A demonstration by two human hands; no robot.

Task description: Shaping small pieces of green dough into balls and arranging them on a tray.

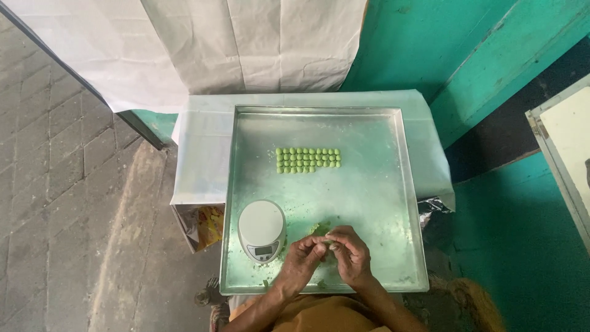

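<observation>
A large square metal tray [381, 184] lies on a covered stand. Over its near edge my left hand [302, 261] and my right hand [351, 255] meet, fingertips pinched together on a small piece of green dough [332, 246]. More green dough [319, 229] lies on the tray just beyond my fingers. Several small green dough balls [308, 160] are lined up in neat rows near the middle of the tray. A small round white kitchen scale [262, 230] stands on the tray just left of my left hand.
A pale plastic sheet [203, 154] covers the stand under the tray and hangs on the wall behind. Teal painted walls [430, 49] stand at the right, a grey brick floor [55, 184] at the left, a white panel [568, 141] at the far right.
</observation>
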